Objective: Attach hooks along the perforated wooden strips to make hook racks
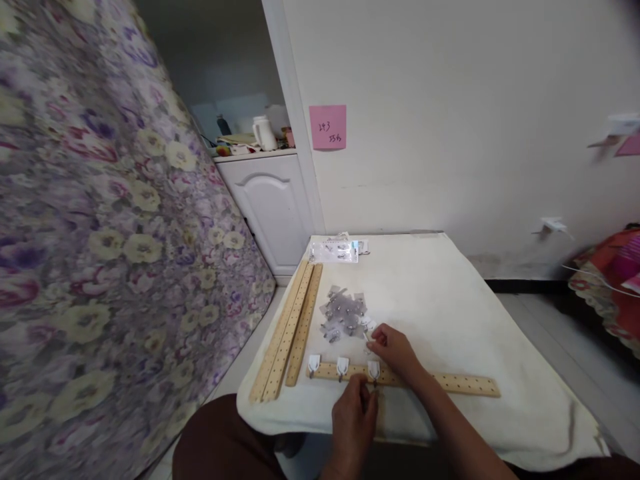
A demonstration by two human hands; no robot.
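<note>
A perforated wooden strip point(463, 383) lies crosswise near the table's front edge. Three white hooks, the left one point(314, 363), the middle one point(343, 366) and the right one point(374, 370), sit along its left part. My left hand point(354, 417) is closed at the strip's near edge, fingertips against the wood just left of the right hook. Beyond the strip, my right hand point(394, 348) pinches a small white piece, too small to name surely, beside a heap of small clear plastic packets point(345, 310) with metal bits inside.
More perforated wooden strips point(290, 327) lie lengthwise on the table's left side. Clear packaging point(333, 251) is at the far end of the cloth-covered table point(425, 287). A floral curtain point(125, 233) hangs on the left; a pink note point(328, 127) is on the wall.
</note>
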